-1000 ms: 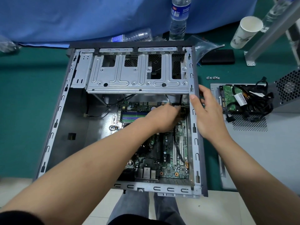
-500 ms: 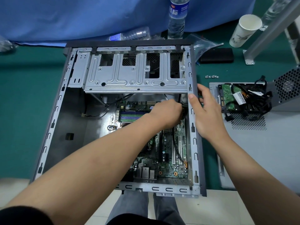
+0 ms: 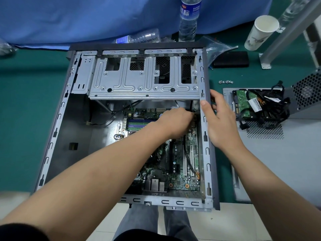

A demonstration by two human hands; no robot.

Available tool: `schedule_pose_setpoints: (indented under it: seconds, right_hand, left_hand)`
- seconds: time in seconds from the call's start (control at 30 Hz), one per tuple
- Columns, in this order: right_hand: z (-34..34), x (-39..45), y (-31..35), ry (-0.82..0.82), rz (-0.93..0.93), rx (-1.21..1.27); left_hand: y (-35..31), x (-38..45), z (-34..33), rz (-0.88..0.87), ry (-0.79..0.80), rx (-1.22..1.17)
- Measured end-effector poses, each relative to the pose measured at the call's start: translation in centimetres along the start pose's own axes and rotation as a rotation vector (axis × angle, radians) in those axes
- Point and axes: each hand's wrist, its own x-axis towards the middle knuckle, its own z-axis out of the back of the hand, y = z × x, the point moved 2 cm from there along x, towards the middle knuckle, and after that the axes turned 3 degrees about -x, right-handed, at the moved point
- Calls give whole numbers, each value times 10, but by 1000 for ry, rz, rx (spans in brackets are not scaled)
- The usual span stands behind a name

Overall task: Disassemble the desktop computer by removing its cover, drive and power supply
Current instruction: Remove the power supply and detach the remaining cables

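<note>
The open computer case (image 3: 57, 129) lies on its side on the green table, motherboard (image 3: 182, 171) exposed and the empty metal drive cage (image 3: 139, 80) at its far end. My left hand (image 3: 175, 122) reaches inside to the board's far right corner, fingers curled at a black cable (image 3: 191, 105) by the right wall; the fingertips are partly hidden. My right hand (image 3: 220, 122) grips the case's right rim, thumb inside and fingers outside. To the right the removed cover (image 3: 278, 162) lies flat, with the hard drive (image 3: 241, 101) and the power supply (image 3: 305, 94) on it.
Loose screws (image 3: 225, 82) lie between case and cover. Behind the case stand a water bottle (image 3: 188, 18), a lying empty bottle (image 3: 139, 38), a paper cup (image 3: 260, 32), a black flat object (image 3: 231, 61) and a slanted metal post (image 3: 286, 32). The power supply's black cables (image 3: 267, 108) spill over the drive.
My left hand has edged slightly toward the right wall at the board's far corner. My right hand keeps its hold on the rim. The case has not moved.
</note>
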Motion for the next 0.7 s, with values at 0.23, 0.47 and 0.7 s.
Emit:
schedule_pose_setpoints:
  seconds: [0.23, 0.47, 0.7]
  right_hand:
    - [0, -1, 0, -4, -6, 3]
    - [0, 0, 0, -1, -12, 16]
    - [0, -1, 0, -7, -11, 10]
  left_hand:
    - [1, 1, -7, 132, -51, 42]
    - [8, -7, -9, 42, 2, -61]
    - [8, -10, -11, 69, -21, -88]
